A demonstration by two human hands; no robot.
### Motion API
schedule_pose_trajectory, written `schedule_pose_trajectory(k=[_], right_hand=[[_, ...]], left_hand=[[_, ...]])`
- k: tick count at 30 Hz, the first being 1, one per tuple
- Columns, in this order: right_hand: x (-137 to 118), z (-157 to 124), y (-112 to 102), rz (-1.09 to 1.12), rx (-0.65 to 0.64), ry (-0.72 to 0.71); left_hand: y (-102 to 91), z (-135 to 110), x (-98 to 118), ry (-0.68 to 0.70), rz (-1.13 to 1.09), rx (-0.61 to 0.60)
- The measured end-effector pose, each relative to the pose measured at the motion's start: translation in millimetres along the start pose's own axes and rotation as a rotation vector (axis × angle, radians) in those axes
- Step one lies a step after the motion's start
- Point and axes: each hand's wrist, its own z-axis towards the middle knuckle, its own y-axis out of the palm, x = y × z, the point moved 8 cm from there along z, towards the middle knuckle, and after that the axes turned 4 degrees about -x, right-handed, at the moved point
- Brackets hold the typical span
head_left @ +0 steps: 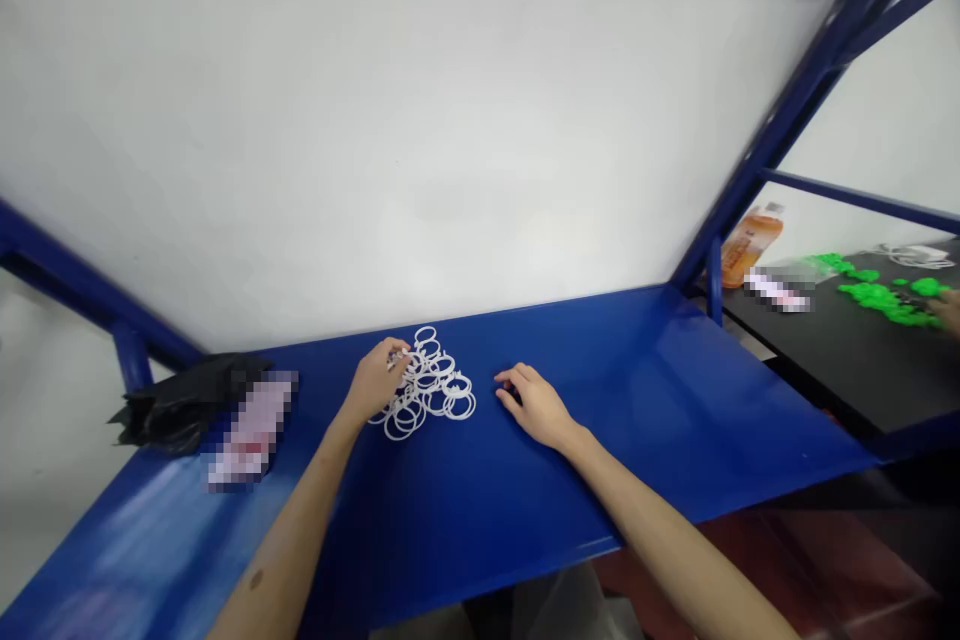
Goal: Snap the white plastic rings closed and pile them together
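On the blue table, a loose pile of thin white plastic rings [431, 380] lies in front of me, with small eyelets like curtain rings. My left hand [379, 378] is at the pile's left edge, fingers curled in and closed on a curtain ring, mostly hidden by the hand. Small white parts show between those fingers. To the right of the pile, apart from it, my right hand [536, 405] hovers low over or rests on the tabletop. Its fingers are loosely bent, thumb apart from the forefinger, and nothing shows in them.
A black plastic bag [176, 405] and a blurred-out pinkish item [255, 430] lie at the left on the blue table [637, 370]. Blue frame bars [780, 120] slant up at both sides. Beyond, a dark table [825, 350] holds green pieces [877, 298], an orange bottle [752, 245] and another person's hand [951, 310].
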Motion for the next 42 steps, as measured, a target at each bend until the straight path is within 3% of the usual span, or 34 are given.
schedule_pose_trajectory(k=[5,7,10,12,15,18,26,30,34,38,42], right_hand=[[3.2,0.0,2.3,0.025,0.012,0.000],[3.9,-0.2,3.0,0.031,0.014,-0.003],[5.2,-0.3,3.7,0.041,0.018,-0.003],[6.0,-0.2,4.1,0.040,0.019,-0.001],[6.6,0.1,4.9,0.035,0.014,-0.001],[6.6,0.0,4.6,0.033,0.010,0.002],[4.5,1.4,2.3,0.058,-0.015,0.018],[4.4,1.1,1.1,0.060,-0.020,0.023],[1.5,-0.2,0.2,0.038,-0.020,0.005],[-3.2,-0.8,0.9,-0.004,-0.024,-0.025],[-2.9,-1.7,0.2,0.006,-0.025,-0.022]], left_hand=[[-5.0,4.4,13.1,0.055,-0.058,-0.273],[-10.0,9.8,15.1,0.018,0.046,-0.264],[-9.2,21.6,23.2,0.008,0.226,-0.146],[9.0,27.4,29.6,0.042,0.249,-0.161],[46.8,29.8,25.8,0.012,0.293,-0.293],[63.4,28.0,25.5,0.066,0.307,-0.287],[50.9,18.4,31.5,0.163,0.276,-0.250],[34.5,9.8,40.1,0.197,0.246,-0.276],[14.5,-13.8,54.6,0.238,0.245,-0.212],[26.0,-45.3,70.5,0.337,0.252,-0.264],[38.2,-57.8,77.5,0.405,0.244,-0.261]])
